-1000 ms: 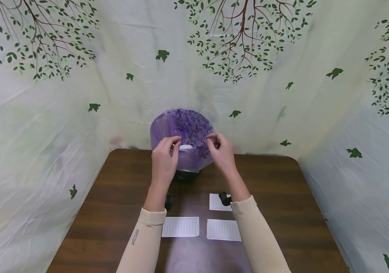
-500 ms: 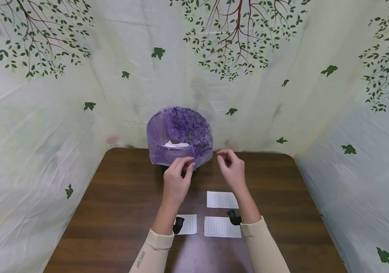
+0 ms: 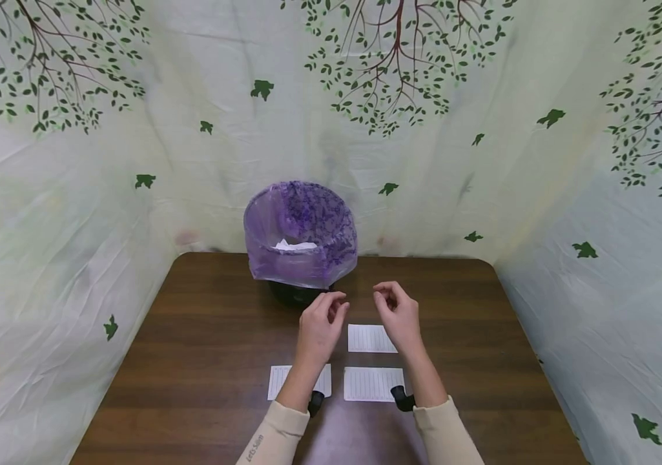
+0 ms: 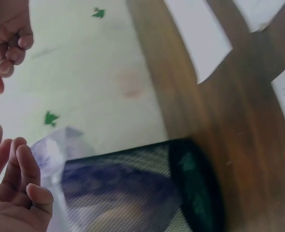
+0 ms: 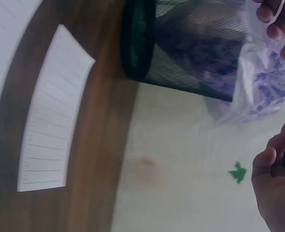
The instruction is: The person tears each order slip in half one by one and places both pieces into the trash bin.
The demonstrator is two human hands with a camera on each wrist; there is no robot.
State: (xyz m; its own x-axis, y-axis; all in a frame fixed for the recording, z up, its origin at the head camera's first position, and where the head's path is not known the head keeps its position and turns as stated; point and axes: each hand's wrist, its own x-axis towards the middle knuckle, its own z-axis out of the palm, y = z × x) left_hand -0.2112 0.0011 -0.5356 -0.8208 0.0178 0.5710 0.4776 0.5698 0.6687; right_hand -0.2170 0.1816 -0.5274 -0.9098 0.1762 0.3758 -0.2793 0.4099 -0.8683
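My left hand (image 3: pixel 320 328) is raised over the table just in front of the bin, its fingers loosely curled with nothing visible between them. To its right my right hand (image 3: pixel 400 318) hovers near the back card, fingers bent the same way and holding nothing that shows. Behind the hands stands a black mesh wastebasket (image 4: pixel 133 193), lined with a translucent purple bin bag (image 3: pixel 296 268) folded over its rim. White crumpled paper (image 3: pixel 297 245) shows inside. Both wrist views show the two hands apart, clear of the bag.
Ruled white cards lie on the dark wooden table (image 3: pixel 191 361): one at the back right (image 3: pixel 368 338), one at the front right (image 3: pixel 368 384), and a left card (image 3: pixel 279 381) partly hidden by my left forearm. A leaf-printed cloth (image 3: pixel 208 194) hangs round the table's back and sides.
Both hands have drawn back from over the bin bag's mouth toward me, and the paper inside has come into fuller view. The cards have stayed in place.
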